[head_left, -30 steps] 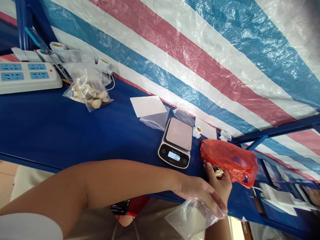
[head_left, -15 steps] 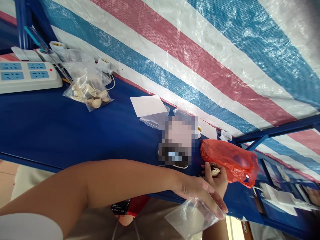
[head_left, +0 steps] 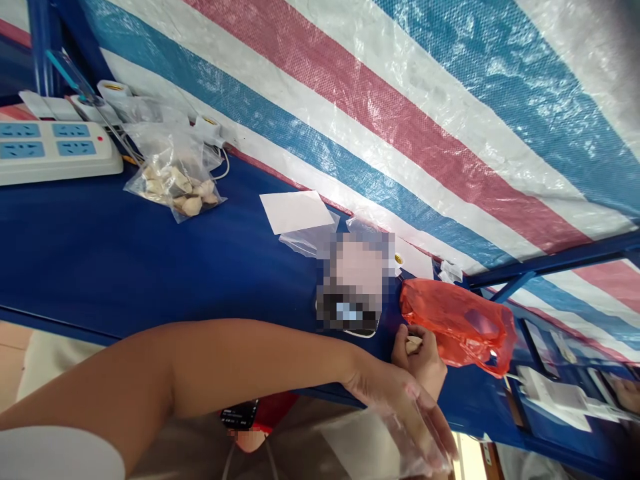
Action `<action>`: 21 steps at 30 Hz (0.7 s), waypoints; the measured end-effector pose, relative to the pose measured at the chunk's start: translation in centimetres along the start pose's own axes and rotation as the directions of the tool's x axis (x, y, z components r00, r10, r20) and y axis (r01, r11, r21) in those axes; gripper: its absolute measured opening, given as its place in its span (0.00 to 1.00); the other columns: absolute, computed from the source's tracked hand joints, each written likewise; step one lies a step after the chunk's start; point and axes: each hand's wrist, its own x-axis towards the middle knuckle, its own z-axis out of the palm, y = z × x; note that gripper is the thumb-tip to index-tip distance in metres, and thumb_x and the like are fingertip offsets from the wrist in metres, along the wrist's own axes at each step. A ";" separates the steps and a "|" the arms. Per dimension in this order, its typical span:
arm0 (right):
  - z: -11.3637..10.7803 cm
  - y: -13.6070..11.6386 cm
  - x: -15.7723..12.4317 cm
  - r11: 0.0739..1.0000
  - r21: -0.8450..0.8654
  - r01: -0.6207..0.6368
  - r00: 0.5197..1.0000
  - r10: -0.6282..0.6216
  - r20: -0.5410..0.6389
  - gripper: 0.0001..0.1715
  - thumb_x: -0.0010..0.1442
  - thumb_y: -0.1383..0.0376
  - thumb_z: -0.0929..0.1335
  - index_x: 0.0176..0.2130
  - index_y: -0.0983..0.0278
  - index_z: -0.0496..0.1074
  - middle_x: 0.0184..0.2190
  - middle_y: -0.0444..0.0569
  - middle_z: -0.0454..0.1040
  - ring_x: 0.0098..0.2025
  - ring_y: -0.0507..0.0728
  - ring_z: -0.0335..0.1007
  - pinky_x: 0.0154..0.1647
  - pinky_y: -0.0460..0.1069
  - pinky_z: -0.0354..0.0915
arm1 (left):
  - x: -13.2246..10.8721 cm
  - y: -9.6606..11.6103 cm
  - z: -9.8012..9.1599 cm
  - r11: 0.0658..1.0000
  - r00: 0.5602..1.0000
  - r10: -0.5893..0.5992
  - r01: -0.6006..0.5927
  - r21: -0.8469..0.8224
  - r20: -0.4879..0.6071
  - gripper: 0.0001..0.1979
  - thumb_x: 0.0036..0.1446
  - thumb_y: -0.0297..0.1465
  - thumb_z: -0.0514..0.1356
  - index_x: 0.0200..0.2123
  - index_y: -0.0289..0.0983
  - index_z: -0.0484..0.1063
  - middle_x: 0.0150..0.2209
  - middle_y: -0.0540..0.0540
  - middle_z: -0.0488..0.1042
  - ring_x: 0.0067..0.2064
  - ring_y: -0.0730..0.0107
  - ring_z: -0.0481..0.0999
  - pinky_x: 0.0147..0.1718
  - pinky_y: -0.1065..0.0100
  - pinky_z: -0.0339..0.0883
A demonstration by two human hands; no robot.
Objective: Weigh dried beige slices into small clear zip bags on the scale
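My left hand (head_left: pixel 407 403) reaches across from the left, over my right forearm. Its fingers hold a clear plastic bag (head_left: pixel 360 440), which hangs below it, with a pale sheet-like area showing. My right hand (head_left: pixel 425 360) is at the table edge, its fingers closed around a small cream-coloured piece (head_left: pixel 413 345) that looks like a garlic clove. Beside that hand lies a thin red plastic bag (head_left: pixel 450 313), touching or almost touching the fingers. Farther left, another clear bag (head_left: pixel 175 180) holds several similar pale pieces.
A white power strip (head_left: pixel 55 150) sits at the far left of the blue table (head_left: pixel 150 267). White paper (head_left: pixel 297 212) and a blurred-out object with a dark phone-like end (head_left: pixel 350 313) lie mid-table. A striped sheet (head_left: pixel 350 100) rises behind. Another person's hand (head_left: pixel 627 390) shows far right.
My right hand has shifted slightly left with the pale piece, away from the red bag's opening. My left hand and its clear bag have dropped a little lower.
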 end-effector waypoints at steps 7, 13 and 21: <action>-2.9 0.0 -0.4 0.663 0.676 -0.321 0.942 0.298 0.154 0.23 0.57 0.46 0.76 0.34 0.60 0.69 0.22 0.39 0.68 0.21 0.51 0.63 0.23 0.46 0.62 | -0.3 -0.1 -0.2 0.959 0.972 -0.217 0.194 -0.208 -0.092 0.31 0.33 0.34 0.80 0.44 0.37 0.78 0.41 0.50 0.79 0.41 0.72 0.82 0.47 0.66 0.75; -7.6 -1.2 -0.4 0.613 0.775 -0.153 0.966 0.258 -0.013 0.19 0.58 0.53 0.77 0.35 0.61 0.69 0.21 0.37 0.67 0.17 0.48 0.60 0.16 0.43 0.55 | -0.6 0.7 0.0 0.963 0.960 -0.244 0.223 -0.153 -0.137 0.35 0.25 0.26 0.79 0.43 0.36 0.77 0.41 0.49 0.78 0.42 0.69 0.80 0.51 0.61 0.74; -10.0 -3.3 -0.7 0.863 0.505 -0.013 0.994 -0.042 0.096 0.23 0.60 0.46 0.75 0.38 0.62 0.73 0.21 0.42 0.72 0.20 0.52 0.67 0.22 0.46 0.64 | -0.5 1.2 0.9 0.976 0.941 -0.209 0.216 -0.004 -0.267 0.32 0.21 0.28 0.79 0.37 0.37 0.77 0.36 0.53 0.78 0.40 0.68 0.78 0.53 0.58 0.72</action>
